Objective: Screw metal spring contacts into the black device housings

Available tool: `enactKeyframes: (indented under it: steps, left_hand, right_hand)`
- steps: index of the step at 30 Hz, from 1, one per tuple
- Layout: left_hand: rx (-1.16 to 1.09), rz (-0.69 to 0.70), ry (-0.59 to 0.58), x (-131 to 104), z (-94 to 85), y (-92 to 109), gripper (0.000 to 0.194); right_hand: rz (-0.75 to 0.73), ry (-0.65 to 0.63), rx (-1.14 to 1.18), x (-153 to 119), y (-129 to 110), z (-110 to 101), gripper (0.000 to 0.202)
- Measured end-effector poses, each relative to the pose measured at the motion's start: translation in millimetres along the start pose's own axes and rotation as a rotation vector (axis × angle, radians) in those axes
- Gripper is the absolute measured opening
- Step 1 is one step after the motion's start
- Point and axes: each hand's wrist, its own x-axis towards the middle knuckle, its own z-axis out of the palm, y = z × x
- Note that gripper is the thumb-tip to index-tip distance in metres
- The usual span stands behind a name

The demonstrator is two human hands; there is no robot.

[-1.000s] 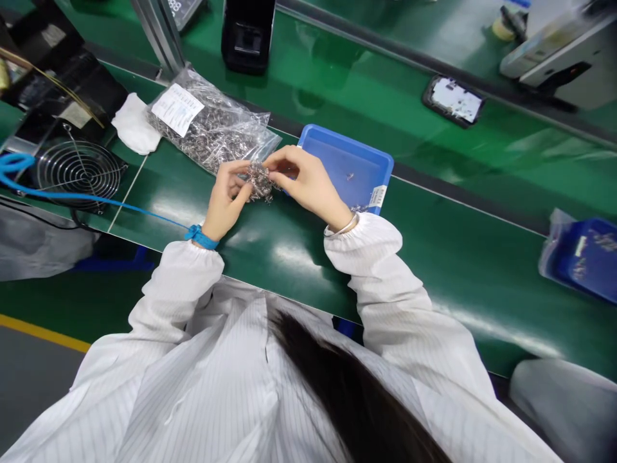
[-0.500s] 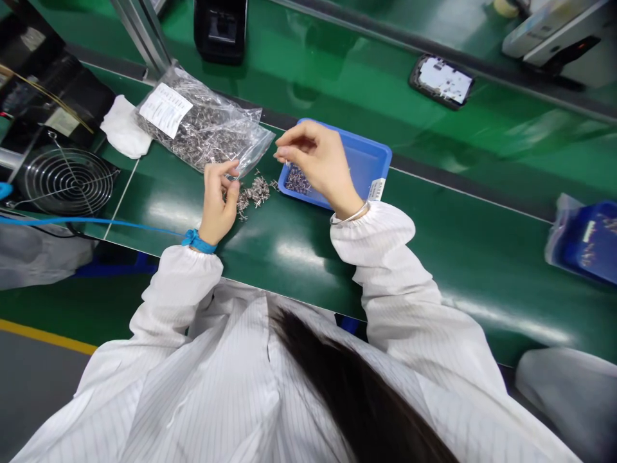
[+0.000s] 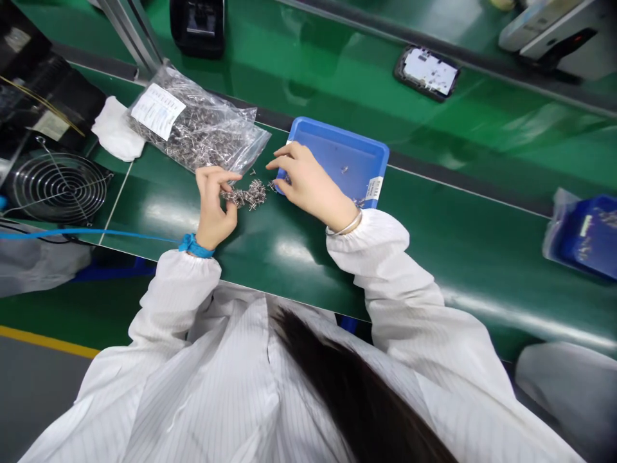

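A small heap of metal pin-like parts point(image 3: 255, 194) lies on the green bench between my hands. My left hand point(image 3: 212, 202), with a blue band at its wrist, curls at the heap's left side, thumb and fingers apart and touching some of the parts. To the right, my right hand point(image 3: 311, 183) reaches over the left part of a shallow blue tray point(image 3: 349, 145); its fingers are spread, the thumb close to a few stray parts. Some small parts show in the tray near its right end, while my right hand hides much of its left side.
Behind my left hand lies a clear bag point(image 3: 202, 132) full of similar metal parts, beside a white cloth point(image 3: 118, 128). A fan with a wire guard point(image 3: 60, 190) stands at the left. Another blue tray point(image 3: 590, 235) sits far right. A blue cord point(image 3: 120, 235) runs from my left wrist.
My right hand has come down and slightly left from above the tray, its pinched fingers now spread. My left hand's thumb and fingers have parted more at the heap. The view has shifted slightly.
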Motion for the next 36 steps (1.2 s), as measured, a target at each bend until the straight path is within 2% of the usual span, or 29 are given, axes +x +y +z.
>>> enactKeyframes:
  steps: [3, 6, 9, 12, 16, 18, 20, 22, 24, 25, 27, 29, 31, 36]
  left_hand:
    - [-0.021, 0.017, 0.052, 1.0, 0.3, -0.4, 0.018]
    - [-0.044, -0.043, 0.046, 0.8, 0.9, -1.2, 0.022]
    - [-0.099, -0.102, -0.05, -1.0, 2.5, -4.6, 0.033]
    - [-0.016, -0.042, -0.2, -1.9, 4.6, -9.8, 0.052]
    - [0.082, 0.021, -0.386, 1.1, 3.7, -8.2, 0.074]
    - [0.078, 0.041, -0.399, 2.6, -1.1, -0.9, 0.072]
    - [0.082, 0.062, -0.299, 1.0, -8.8, 8.3, 0.059]
    - [0.127, 0.039, -0.11, -5.4, -17.6, 16.0, 0.04]
    - [0.223, -0.059, 0.021, -15.8, -24.8, 20.0, 0.026]
    - [0.267, -0.13, 0.032, -21.4, -27.3, 20.5, 0.024]
    - [0.327, -0.269, -0.036, -30.9, -29.6, 18.9, 0.024]
    - [0.352, -0.342, -0.101, -35.5, -29.0, 15.4, 0.025]
    - [0.38, -0.338, -0.133, -34.2, -27.1, 11.1, 0.025]
    - [0.394, -0.217, -0.256, -20.3, -26.2, 0.5, 0.02]
  right_hand:
    - [0.011, -0.061, -0.186, -1.3, -13.3, 9.9, 0.033]
    - [0.049, -0.067, -0.378, -4.3, -24.2, 22.2, 0.041]
    - [0.058, -0.053, -0.445, -5.9, -28.1, 34.2, 0.043]
    - [0.041, -0.067, -0.38, -5.9, -24.6, 38.8, 0.04]
    - [-0.013, -0.044, -0.179, -9.1, -14.7, 29.1, 0.031]
    - [-0.025, 0.037, -0.012, -13.3, -9.8, 18.8, 0.025]
    - [0.035, 0.147, 0.192, -18.2, -4.5, 7.2, 0.021]
    - [0.162, 0.239, 0.43, -22.7, 2.3, -3.4, 0.017]
    - [0.294, 0.3, 0.681, -25.9, 11.0, -11.3, 0.016]
    - [0.352, 0.315, 0.795, -27.0, 15.7, -14.0, 0.016]
    - [0.447, 0.342, 0.967, -28.6, 24.2, -17.1, 0.014]
    - [0.505, 0.365, 1.073, -30.2, 29.8, -17.7, 0.015]
    - [0.522, 0.356, 1.141, -32.2, 32.0, -17.0, 0.019]
    - [0.519, 0.215, 1.264, -36.5, 34.8, -15.9, 0.023]
